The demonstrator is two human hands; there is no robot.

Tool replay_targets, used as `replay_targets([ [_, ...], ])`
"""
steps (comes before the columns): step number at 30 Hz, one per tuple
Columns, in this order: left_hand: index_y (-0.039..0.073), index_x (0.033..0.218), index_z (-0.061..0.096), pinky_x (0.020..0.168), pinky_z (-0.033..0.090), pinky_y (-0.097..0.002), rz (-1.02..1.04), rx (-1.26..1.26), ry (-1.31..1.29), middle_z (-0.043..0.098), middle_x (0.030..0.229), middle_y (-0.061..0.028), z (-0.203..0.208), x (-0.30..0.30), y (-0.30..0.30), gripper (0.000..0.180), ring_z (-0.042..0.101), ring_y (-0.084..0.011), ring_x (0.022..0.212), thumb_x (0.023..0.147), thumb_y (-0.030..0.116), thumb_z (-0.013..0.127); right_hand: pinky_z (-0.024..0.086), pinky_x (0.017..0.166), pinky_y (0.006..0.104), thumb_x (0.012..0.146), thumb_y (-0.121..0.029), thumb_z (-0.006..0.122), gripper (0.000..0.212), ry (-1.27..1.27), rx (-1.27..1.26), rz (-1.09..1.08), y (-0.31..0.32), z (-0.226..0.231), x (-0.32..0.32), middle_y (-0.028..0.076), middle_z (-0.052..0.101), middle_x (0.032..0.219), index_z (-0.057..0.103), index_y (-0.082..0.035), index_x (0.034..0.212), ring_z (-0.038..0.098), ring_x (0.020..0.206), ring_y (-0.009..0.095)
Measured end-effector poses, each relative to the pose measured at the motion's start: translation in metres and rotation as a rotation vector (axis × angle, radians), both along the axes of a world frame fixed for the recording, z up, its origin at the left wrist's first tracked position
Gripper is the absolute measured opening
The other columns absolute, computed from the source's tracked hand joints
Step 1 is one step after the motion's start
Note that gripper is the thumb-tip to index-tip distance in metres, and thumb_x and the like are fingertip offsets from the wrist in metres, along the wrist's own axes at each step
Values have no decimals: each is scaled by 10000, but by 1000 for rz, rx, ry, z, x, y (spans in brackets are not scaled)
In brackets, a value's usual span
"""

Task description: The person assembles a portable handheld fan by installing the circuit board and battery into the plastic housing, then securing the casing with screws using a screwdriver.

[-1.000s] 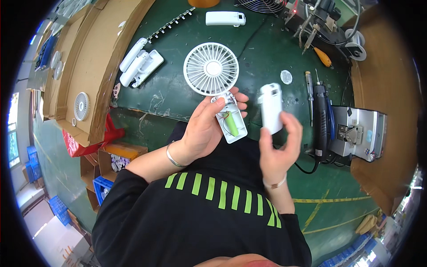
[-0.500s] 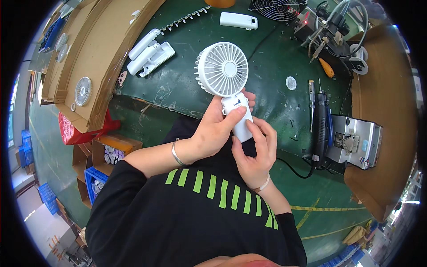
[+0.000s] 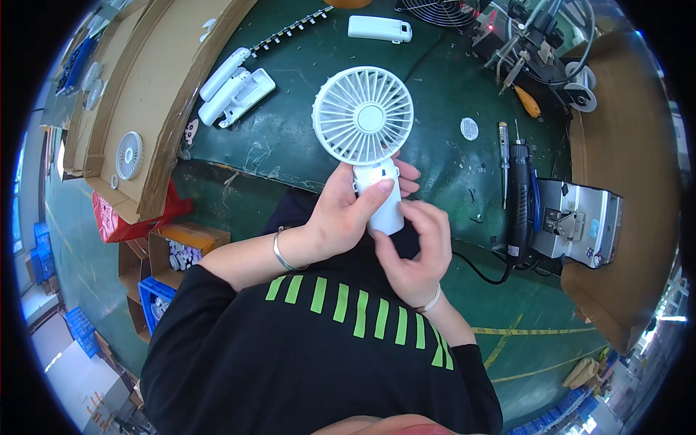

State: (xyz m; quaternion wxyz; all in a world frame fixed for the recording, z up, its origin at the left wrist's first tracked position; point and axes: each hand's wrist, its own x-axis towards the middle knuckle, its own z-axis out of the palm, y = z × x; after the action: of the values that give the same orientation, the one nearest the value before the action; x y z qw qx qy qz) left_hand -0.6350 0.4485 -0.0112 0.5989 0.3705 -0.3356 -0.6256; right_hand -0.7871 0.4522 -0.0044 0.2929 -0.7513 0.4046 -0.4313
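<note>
A white hand-held fan (image 3: 363, 116) with a round grilled head is held upright over the green bench (image 3: 290, 145). My left hand (image 3: 348, 214) wraps the fan's white handle from the left, thumb pressed on its front. My right hand (image 3: 413, 250) grips the lower end of the same handle from the right and below. A metal bangle sits on my left wrist and a thin band on my right wrist.
White handle shells (image 3: 232, 85) lie at the bench's back left, another white part (image 3: 379, 28) at the back. An electric screwdriver (image 3: 519, 196) and a grey fixture (image 3: 576, 221) stand on the right. Cardboard boxes (image 3: 145, 94) line the left, with a fan grille (image 3: 129, 154).
One second ago my left hand held an open handle half with a green cell and my right hand a separate white shell. They came together, and now both hands clasp the closed handle.
</note>
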Motion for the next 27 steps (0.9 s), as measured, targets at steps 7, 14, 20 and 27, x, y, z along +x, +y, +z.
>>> replay_targets([
  [7,-39,1392,295,1008,462,-432,-171,-18,211,496,1327,-237,4,-3,-1,628,555,-312,1202,947,291,590,457,670,211,854,-50,689,261,-378,768,140,-9,4,-14,52,625,948,590,37,1079,605,801,87],
  [14,-23,1360,332,1007,462,-437,-258,8,88,478,1338,-280,5,-2,0,504,566,-322,1187,958,209,528,494,721,225,883,-20,654,287,-470,817,188,-3,4,-20,63,636,988,577,55,1149,620,845,93],
  [20,-4,1424,289,1009,450,-419,-301,-47,156,400,1427,-230,6,-5,-3,575,535,-308,1228,965,228,545,464,621,238,1030,-255,419,359,-597,745,-23,-2,0,-65,108,635,894,583,57,1099,593,712,124],
  [27,-3,1423,314,997,456,-428,-338,31,324,564,1182,-113,-4,3,-4,661,569,-259,1149,918,262,647,418,523,205,981,-538,421,679,-1778,1077,-143,4,-13,-150,56,548,806,477,58,1302,492,654,99],
])
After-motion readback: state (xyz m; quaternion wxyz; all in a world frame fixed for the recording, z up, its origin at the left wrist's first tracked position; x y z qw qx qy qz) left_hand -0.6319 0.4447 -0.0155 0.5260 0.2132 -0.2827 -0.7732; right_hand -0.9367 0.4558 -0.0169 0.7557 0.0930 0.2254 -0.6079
